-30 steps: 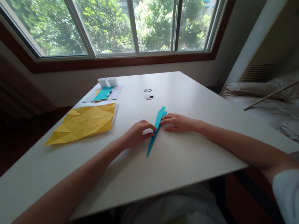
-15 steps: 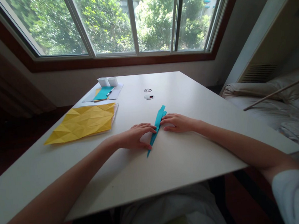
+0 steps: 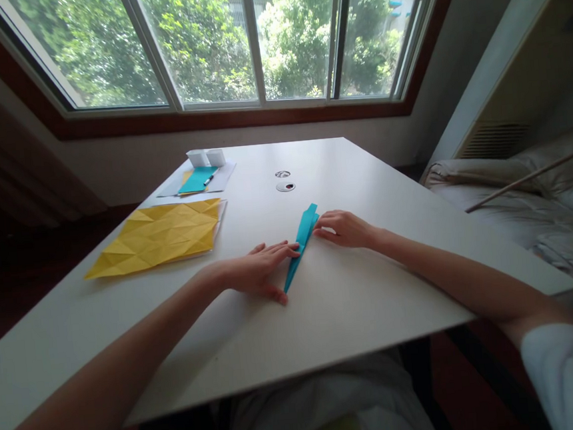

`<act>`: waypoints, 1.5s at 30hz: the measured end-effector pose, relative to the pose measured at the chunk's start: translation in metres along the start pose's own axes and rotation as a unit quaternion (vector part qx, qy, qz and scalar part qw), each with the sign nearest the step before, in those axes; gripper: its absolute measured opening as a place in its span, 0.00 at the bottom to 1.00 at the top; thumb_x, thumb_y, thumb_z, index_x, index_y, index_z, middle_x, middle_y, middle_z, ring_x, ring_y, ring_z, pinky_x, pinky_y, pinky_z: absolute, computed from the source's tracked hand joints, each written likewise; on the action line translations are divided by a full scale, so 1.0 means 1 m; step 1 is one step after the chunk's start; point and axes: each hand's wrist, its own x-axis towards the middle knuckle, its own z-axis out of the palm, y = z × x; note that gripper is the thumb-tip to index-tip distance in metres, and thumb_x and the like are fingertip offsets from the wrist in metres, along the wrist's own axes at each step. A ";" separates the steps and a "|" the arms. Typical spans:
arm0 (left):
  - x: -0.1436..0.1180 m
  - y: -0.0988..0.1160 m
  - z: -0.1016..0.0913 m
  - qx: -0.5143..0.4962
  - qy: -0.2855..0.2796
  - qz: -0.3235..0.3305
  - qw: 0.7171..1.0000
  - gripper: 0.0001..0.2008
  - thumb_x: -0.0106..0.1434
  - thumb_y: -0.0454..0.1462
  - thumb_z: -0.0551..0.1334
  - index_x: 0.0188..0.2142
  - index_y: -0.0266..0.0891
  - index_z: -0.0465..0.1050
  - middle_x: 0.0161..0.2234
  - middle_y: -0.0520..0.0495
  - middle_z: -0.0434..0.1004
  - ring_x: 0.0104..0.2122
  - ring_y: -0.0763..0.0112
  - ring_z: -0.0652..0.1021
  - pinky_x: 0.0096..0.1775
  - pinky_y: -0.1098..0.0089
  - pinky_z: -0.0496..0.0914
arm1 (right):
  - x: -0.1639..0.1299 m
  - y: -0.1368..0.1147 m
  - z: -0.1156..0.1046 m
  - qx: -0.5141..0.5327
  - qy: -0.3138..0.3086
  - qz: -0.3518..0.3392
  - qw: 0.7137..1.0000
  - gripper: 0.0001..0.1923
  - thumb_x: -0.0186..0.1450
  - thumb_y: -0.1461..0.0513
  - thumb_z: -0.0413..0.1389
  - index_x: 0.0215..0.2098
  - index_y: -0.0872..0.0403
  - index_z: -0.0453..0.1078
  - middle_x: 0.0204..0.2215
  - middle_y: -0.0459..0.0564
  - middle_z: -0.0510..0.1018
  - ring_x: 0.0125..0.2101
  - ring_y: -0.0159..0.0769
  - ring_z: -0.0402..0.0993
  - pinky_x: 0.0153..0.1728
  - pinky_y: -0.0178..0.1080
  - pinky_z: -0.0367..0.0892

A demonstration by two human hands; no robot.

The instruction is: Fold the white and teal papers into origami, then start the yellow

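A long, narrow strip of folded blue paper [image 3: 302, 244] lies flat on the white desk [image 3: 373, 288], near its middle, with the pointed end turned toward the person and the wider end toward the window [image 3: 251, 37].

The left hand [image 3: 258, 271] rests flat on the desk at the left side of the strip. Its fingers are spread and stretched out, not closed around anything; the fingertips press on the lower part of the paper, probably to keep the fold flat and to stop the strip from sliding. The right hand [image 3: 345, 228] is at the upper right side of the strip. Its fingers are loosely curled, and the fingertips touch the edge of the paper near the wide end. It grips nothing; it seems only to steady that end.

To the left, well apart from the hands, a large yellow sheet [image 3: 160, 236] with many creases lies unfolded. Behind it, near the far edge, are some white papers [image 3: 225, 173] with a smaller blue sheet [image 3: 196, 180] and a pen [image 3: 209, 179] on top, and two small white boxes [image 3: 206, 158]. Two round holes [image 3: 284, 180] are in the desk surface beyond the strip.
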 end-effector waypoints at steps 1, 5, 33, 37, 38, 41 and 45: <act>0.000 0.001 0.000 0.001 -0.003 -0.003 1.000 0.42 0.50 0.56 0.60 0.58 0.46 0.45 0.63 0.40 0.42 0.62 0.54 0.44 0.56 0.47 0.42 | 0.000 -0.001 0.000 -0.012 0.027 0.011 0.999 0.17 0.67 0.56 0.42 0.37 0.55 0.70 0.33 0.53 0.76 0.36 0.38 0.70 0.39 0.41 0.64; 0.001 0.002 0.000 0.007 -0.016 -0.009 1.000 0.42 0.51 0.55 0.60 0.60 0.46 0.43 0.64 0.39 0.39 0.62 0.54 0.43 0.56 0.46 0.41 | 0.001 -0.014 0.003 -0.012 0.019 0.006 1.000 0.23 0.67 0.53 0.41 0.55 0.54 0.59 0.53 0.55 0.67 0.53 0.41 0.60 0.52 0.47 0.55; -0.022 0.067 0.001 0.090 -0.069 -0.096 0.989 0.31 0.64 0.43 0.46 0.63 0.32 0.41 0.62 0.34 0.37 0.61 0.57 0.48 0.56 0.55 0.54 | 0.007 -0.006 0.012 0.045 -0.227 0.127 0.965 0.36 0.63 0.42 0.32 0.64 0.47 0.36 0.64 0.46 0.40 0.63 0.43 0.36 0.58 0.55 0.27; -0.028 0.071 0.000 0.101 -0.069 -0.089 0.989 0.28 0.62 0.37 0.48 0.62 0.31 0.46 0.62 0.34 0.43 0.60 0.55 0.53 0.54 0.56 0.58 | 0.007 0.006 0.011 0.035 -0.216 0.152 0.964 0.36 0.63 0.41 0.32 0.64 0.48 0.37 0.64 0.47 0.41 0.62 0.44 0.36 0.58 0.56 0.28; -0.030 0.071 -0.001 0.099 -0.066 -0.081 0.990 0.28 0.62 0.35 0.49 0.61 0.31 0.48 0.61 0.34 0.44 0.59 0.55 0.54 0.54 0.57 0.59 | 0.007 0.008 0.011 0.034 -0.214 0.157 0.964 0.36 0.63 0.41 0.32 0.64 0.48 0.37 0.64 0.47 0.41 0.62 0.44 0.36 0.58 0.56 0.29; -0.036 0.071 -0.003 0.098 -0.061 -0.050 0.992 0.27 0.60 0.33 0.50 0.60 0.30 0.53 0.60 0.33 0.50 0.58 0.55 0.57 0.53 0.58 0.61 | 0.007 0.014 0.013 0.037 -0.208 0.159 0.964 0.36 0.63 0.41 0.32 0.64 0.48 0.37 0.64 0.47 0.41 0.62 0.44 0.35 0.58 0.57 0.29; -0.040 0.072 -0.009 0.100 -0.060 -0.040 0.992 0.27 0.58 0.31 0.52 0.58 0.32 0.57 0.59 0.36 0.54 0.58 0.58 0.58 0.54 0.63 0.60 | 0.006 0.017 0.014 0.041 -0.209 0.157 0.964 0.36 0.63 0.41 0.32 0.64 0.46 0.36 0.64 0.46 0.40 0.63 0.44 0.35 0.58 0.58 0.26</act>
